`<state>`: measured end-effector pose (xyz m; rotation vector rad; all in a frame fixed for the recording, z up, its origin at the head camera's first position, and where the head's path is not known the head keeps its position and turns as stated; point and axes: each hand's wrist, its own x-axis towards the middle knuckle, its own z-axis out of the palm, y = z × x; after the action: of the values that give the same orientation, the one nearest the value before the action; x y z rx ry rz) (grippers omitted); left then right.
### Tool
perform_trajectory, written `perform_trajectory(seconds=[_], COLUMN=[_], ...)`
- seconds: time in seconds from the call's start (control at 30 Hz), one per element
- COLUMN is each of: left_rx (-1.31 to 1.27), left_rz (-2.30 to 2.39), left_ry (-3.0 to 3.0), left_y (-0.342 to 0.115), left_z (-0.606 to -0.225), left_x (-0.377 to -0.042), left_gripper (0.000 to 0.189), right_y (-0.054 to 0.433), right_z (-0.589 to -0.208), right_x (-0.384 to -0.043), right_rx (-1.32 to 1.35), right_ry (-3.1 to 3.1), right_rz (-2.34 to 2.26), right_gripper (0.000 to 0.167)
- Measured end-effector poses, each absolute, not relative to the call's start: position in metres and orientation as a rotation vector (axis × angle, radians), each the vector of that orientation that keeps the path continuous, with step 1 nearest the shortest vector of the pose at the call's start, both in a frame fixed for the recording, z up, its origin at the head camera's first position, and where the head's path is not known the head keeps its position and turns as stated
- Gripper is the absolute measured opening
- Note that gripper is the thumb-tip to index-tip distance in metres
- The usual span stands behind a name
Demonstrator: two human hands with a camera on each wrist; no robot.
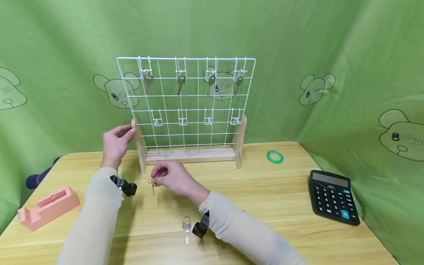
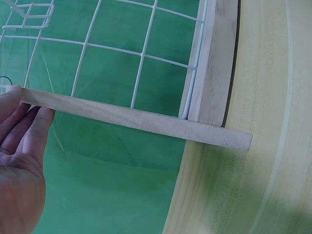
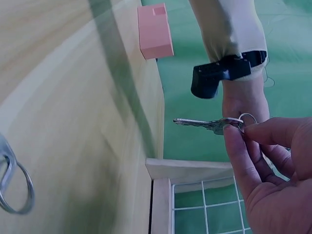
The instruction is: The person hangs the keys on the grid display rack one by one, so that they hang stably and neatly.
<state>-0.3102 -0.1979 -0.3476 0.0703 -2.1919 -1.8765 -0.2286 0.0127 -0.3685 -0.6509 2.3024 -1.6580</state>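
Note:
My left hand (image 1: 115,143) pinches the upper end of the left wooden post (image 2: 122,114) of a white wire grid rack (image 1: 165,58). In front of the rack, my right hand (image 1: 175,178) holds a key (image 3: 214,126) by its head, between thumb and fingertips. A small metal ring (image 3: 248,116) loops through that key, and its blade points away from the fingers. Several keys, one of them this key (image 1: 181,81), hang from hooks along the grid's upper row. Lower hooks (image 1: 183,120) carry nothing. Another key (image 1: 187,233) with a ring lies on the table, near my right wrist.
A pink tape dispenser (image 1: 49,208) stands at the table's left. To the right lie a green tape roll (image 1: 275,157) and a black calculator (image 1: 334,197). Green cloth (image 1: 212,29) hangs behind the table (image 1: 265,191). A dark purple object (image 1: 36,180) shows past the left edge.

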Motion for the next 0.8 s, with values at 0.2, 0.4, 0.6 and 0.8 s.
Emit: perform_trajectory(seconds=[0.2,0.4,0.6,0.8], left_rx=[0.066,0.064,0.065,0.057], left_rz=[-1.871,-1.875,-1.879,-1.887], left_ry=[-2.194,-2.191,-2.186,-2.17], left_y=[-0.198,-0.199,-0.199,-0.199], left_z=[-0.35,-0.352,-0.352,-0.351], left_x=[-0.312,-0.314,-0.313,-0.313], left_gripper=[0.044,0.044,0.044,0.044], right_y=[0.019,0.023,0.024,0.024], right_z=[-0.363,-0.358,-0.351,-0.338], right_x=[-0.237,-0.245,-0.253,-0.259], right_rx=[-0.644,-0.63,-0.607,-0.636], right_ry=[2.306,2.304,2.262,2.298], right_rz=[-1.679,-1.74,-1.8,-1.814], right_gripper=[0.014,0.015,0.014,0.014])
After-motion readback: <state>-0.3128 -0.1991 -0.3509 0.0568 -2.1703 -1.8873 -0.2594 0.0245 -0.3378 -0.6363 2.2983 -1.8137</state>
